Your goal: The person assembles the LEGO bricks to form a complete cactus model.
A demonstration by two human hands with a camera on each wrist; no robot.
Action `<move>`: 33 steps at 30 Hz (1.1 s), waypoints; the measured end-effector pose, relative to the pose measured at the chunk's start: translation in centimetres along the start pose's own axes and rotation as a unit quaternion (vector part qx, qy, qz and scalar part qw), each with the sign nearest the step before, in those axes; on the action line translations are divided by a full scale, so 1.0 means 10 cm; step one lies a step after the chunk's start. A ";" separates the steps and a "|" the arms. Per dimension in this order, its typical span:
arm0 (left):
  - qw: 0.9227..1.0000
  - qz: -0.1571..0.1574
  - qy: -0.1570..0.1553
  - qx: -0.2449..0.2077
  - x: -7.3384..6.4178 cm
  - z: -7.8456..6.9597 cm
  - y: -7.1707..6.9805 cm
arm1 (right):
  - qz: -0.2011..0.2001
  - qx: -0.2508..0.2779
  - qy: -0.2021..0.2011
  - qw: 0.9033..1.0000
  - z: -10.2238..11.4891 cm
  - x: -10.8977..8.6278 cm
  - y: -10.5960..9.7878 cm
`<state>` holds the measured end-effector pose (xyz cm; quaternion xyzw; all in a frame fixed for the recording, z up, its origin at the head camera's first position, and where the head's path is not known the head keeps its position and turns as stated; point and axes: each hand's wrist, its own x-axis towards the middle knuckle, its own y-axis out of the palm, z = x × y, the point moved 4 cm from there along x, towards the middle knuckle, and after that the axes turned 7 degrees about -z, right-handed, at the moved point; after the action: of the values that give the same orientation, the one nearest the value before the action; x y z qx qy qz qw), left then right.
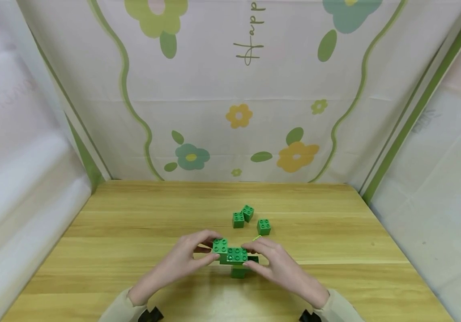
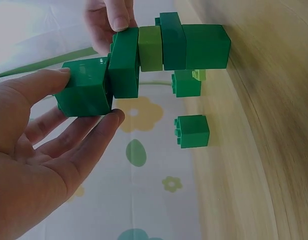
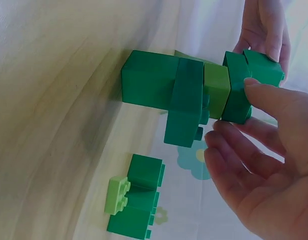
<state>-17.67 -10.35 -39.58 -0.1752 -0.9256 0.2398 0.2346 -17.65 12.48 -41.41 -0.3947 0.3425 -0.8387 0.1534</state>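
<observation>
Green brick tower (image 2: pixel 149 49) is standing upright on a wooden desk (image 1: pixel 134 205)

From my distant seat, I am seeing the tower near the desk's front middle, its bottom brick (image 3: pixel 148 77) appearing to touch the wood. The left hand (image 1: pixel 184 255) is gripping the square top brick (image 1: pixel 220 246) between thumb and fingers; that brick is overhanging the left end of the long upper brick (image 1: pixel 236 255). The right hand (image 1: pixel 280 264) is pinching that long brick, thumb on the near side, fingers on the far side. Beneath it, a pale green brick (image 3: pixel 217 89) is sitting on the long lower brick (image 3: pixel 185 100). I cannot tell whether the top brick is fully seated. Beyond the tower, three loose bricks (image 1: pixel 248 217) and a loose pale green brick (image 3: pixel 116 195) are lying on the desk.

I am judging the plastic light, stiff, smooth and hardly fragile, though sideways pushing could be popping joints apart; opposite flat walls are offering the best hold.
</observation>
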 end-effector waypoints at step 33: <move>1.000 -0.016 0.005 -0.016 -0.04 0.07 0.04 | 0.003 0.037 0.036 0.999 -0.07 0.00 0.04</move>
<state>-17.56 -10.43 -40.49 -0.1650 -0.9310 0.2202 0.2398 -18.21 12.49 -41.96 -0.3569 0.3179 -0.8640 0.1582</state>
